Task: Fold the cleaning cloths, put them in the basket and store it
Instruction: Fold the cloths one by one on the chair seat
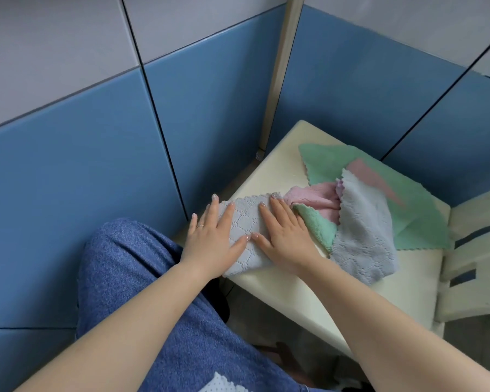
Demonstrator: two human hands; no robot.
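Two hands — left hand [214, 236] and right hand [285, 234] — press flat, fingers spread, on a folded grey cloth [245, 236] at the cream table's [280, 165] near corner.

Both palms cover much of a folded grey cloth [245, 222]. A pink cloth [317, 198] lies mostly buried under a loose grey cloth [362, 239] and a green cloth [408, 210]. The slatted cream chair [475, 250] runs off the right edge.

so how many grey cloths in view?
2: a folded grey cloth under both flat hands at the stool's near-left edge, a loose grey cloth right of it. More may be hidden in the pile.
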